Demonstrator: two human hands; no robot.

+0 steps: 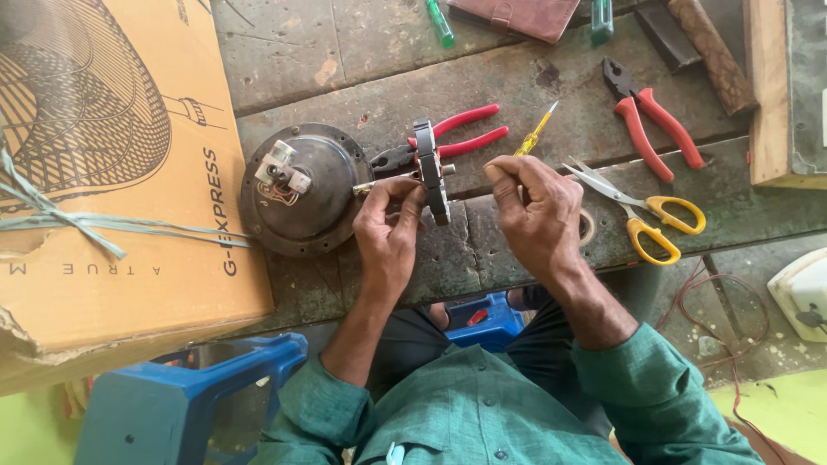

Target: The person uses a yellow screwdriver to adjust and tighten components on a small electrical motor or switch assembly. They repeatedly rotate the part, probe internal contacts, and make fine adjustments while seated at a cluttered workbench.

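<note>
**Both hands on a disc part at the bench edge**

Far left, 9 o'clock: cardboard box [112,172] tied with pale strapping, lying on the bench [517,82]. Below it, 7 o'clock: blue stool [185,392].

Left of centre: round dark motor housing [301,189], flat on the bench, white terminal block on top.

Centre: left hand [389,226] pinches the lower edge of a grey disc [431,168] held on edge; thumb and fingers closed round it, tips touching the metal. A brass stub shows at the hand's 10 o'clock, between hand and housing. The disc stands just right of the housing, whether touching it cannot be told.

Behind the disc, 12 o'clock: red pliers [457,133], handles pointing to 2 o'clock.

Right of centre: right hand [538,215], fingers curled shut on a yellow screwdriver [536,133]; its tip points to 1 o'clock, away from the disc.

Further right, 3 o'clock: scissors [642,211] with yellow grips. At 1 o'clock: second red pliers [650,120]. Top right: hammer [711,52]
</note>
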